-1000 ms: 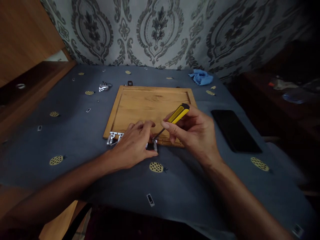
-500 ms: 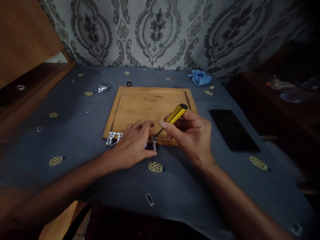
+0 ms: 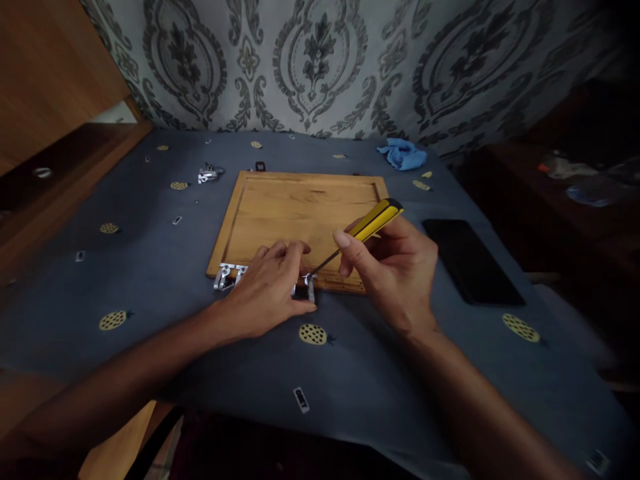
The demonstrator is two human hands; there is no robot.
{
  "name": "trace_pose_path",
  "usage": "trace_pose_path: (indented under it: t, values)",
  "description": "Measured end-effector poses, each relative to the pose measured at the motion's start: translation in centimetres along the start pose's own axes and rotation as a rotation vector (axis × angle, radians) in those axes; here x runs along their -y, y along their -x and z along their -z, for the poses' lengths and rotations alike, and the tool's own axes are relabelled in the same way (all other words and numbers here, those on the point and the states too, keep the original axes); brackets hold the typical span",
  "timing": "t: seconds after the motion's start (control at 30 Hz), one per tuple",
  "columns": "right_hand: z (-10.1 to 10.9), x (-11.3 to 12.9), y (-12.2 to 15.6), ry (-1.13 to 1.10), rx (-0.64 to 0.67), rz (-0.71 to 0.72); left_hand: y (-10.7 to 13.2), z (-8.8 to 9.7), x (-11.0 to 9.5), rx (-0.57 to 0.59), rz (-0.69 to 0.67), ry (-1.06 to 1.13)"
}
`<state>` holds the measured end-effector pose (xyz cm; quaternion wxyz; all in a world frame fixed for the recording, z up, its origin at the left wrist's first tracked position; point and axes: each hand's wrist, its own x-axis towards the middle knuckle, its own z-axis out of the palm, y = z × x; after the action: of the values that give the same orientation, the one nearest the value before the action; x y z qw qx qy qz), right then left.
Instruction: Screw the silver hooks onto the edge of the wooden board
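Observation:
A wooden panel (image 3: 300, 213) with a raised frame lies flat on a blue cloth (image 3: 150, 280). My left hand (image 3: 267, 290) rests curled over a metal hinge (image 3: 227, 275) at the panel's near edge, fingers pressed down on it. My right hand (image 3: 395, 270) is closed around a yellow and black screwdriver (image 3: 373, 223). Its thin shaft slants down to the left, with the tip at the hinge part (image 3: 310, 283) next to my left fingertips.
A black phone (image 3: 470, 260) lies face up right of the panel. A second metal hinge (image 3: 207, 175) sits at the back left, a crumpled blue cloth (image 3: 403, 153) at the back right. Patterned wallpaper rises behind, a wooden ledge stands to the left, dark furniture to the right.
My right hand has shifted a little to the right and tipped the screwdriver handle lower and farther right. The tip stays at the hinge. My left hand has not moved.

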<state>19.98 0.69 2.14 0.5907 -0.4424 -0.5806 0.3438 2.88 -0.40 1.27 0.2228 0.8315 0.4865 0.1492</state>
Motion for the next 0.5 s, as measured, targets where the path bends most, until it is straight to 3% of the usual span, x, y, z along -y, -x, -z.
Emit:
trace_pose_path:
  t: [0.37,0.5]
  values:
    - [-0.05,-0.43,0.06,-0.019,0.063,-0.022,-0.03,-0.15,0.10,-0.024,-0.035,-0.030]
    - [0.63,-0.14,-0.40,-0.048,0.180,-0.053,0.00,-0.12,0.09,-0.013,-0.029,-0.032]
